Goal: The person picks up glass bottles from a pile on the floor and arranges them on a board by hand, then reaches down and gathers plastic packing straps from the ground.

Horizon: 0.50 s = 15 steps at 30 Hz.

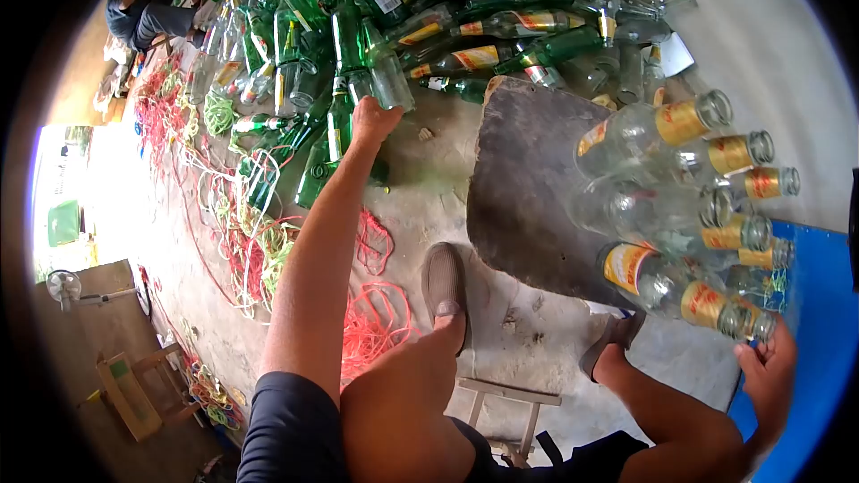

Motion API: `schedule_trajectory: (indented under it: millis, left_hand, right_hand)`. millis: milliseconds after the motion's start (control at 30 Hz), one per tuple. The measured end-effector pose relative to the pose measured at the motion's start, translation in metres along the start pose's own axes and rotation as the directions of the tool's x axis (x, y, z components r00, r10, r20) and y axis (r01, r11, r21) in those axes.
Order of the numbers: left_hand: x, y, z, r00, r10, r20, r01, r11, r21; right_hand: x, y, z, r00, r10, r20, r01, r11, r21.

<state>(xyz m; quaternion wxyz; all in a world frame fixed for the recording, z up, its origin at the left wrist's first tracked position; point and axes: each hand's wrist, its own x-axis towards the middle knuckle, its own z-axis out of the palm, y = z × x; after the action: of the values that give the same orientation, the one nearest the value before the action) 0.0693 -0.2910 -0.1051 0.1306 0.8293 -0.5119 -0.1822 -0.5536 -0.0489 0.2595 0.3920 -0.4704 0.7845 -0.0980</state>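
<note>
My left hand (377, 122) reaches out over the floor, its fingers closed round the lower end of a clear glass bottle (389, 79) at the edge of the bottle heap. Off to the right, my right hand (771, 365) is at the mouth of a clear glass bottle (667, 282) with yellow-orange labels. Thumb and fingers are bent together at the rim, partly hidden by it. Several similar clear bottles (653, 201) stand grouped with that one on a dark, worn board (528, 188).
Green and clear bottles (523, 22) lie heaped at the back. Red string (380, 326) and other tangled string (246, 241) spread over the floor. A wooden stool (510, 391) is between my legs. A blue panel (819, 304) stands right. Another person (148, 13) sits back left.
</note>
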Motion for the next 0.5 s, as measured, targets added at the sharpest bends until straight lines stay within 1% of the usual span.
schedule_trajectory:
  millis: [100, 167, 200, 267, 300, 367, 400, 500]
  left_hand:
    - [0.011, -0.007, 0.023, 0.999, -0.033, -0.036, 0.032, 0.999, -0.016]
    - [0.016, -0.008, 0.037, 0.996, -0.032, -0.083, 0.030, 0.999, -0.020]
    - [0.017, -0.004, 0.035, 0.998, -0.058, -0.021, 0.058, 0.998, -0.034]
    - [0.013, 0.010, 0.040, 0.989, -0.096, -0.110, 0.093, 0.995, -0.032]
    - [0.007, 0.016, 0.040, 0.980, -0.122, -0.157, 0.119, 0.992, -0.028]
    - [0.004, 0.036, 0.036, 0.960, -0.233, -0.156, 0.240, 0.970, 0.030]
    - [0.007, 0.035, 0.041, 0.964, -0.191, -0.188, 0.206, 0.977, 0.064]
    - [0.005, 0.042, 0.038, 0.956, -0.245, -0.159, 0.251, 0.968, 0.019]
  right_hand:
    - [0.001, 0.008, 0.001, 0.990, 0.049, -0.130, -0.054, 0.998, -0.036]
    - [0.003, 0.020, -0.009, 0.990, -0.065, -0.122, 0.022, 0.946, -0.323]
    - [0.003, 0.024, -0.008, 0.974, -0.193, -0.118, 0.122, 0.886, -0.447]
    - [0.006, 0.020, -0.008, 0.977, -0.192, -0.095, 0.125, 0.870, -0.477]
    - [0.007, 0.020, -0.009, 0.971, -0.228, -0.072, 0.161, 0.848, -0.504]
    - [0.011, 0.040, -0.016, 0.950, -0.311, -0.044, 0.237, 0.801, -0.550]
    - [0.005, -0.032, -0.006, 0.974, -0.217, 0.057, 0.180, 0.604, -0.776]
    - [0.008, -0.040, -0.006, 0.988, -0.146, 0.042, 0.131, 0.679, -0.722]
